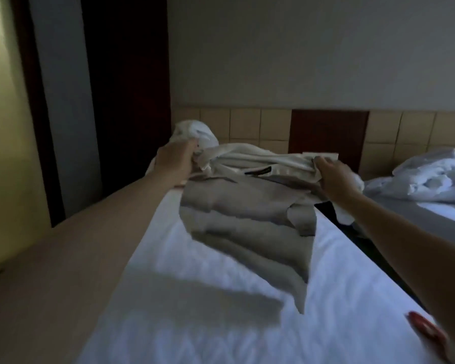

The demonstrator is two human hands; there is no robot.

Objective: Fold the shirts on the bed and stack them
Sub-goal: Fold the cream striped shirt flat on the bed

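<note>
The left hand [175, 160] and right hand [335, 177] each grip, with curled fingers, one top end of a pale shirt [247, 211] held above the white bed [195, 324], the cloth bunched between the fingers and hanging below them toward the sheet.

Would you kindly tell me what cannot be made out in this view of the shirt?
Head view:
shirt: blurred by motion; its sleeves and fold state unclear.
left hand: fingertips buried in cloth.
red object: blurred, beside the right forearm; unidentifiable.
white bundle: partly behind the left hand; whether a shirt, unclear.
</note>
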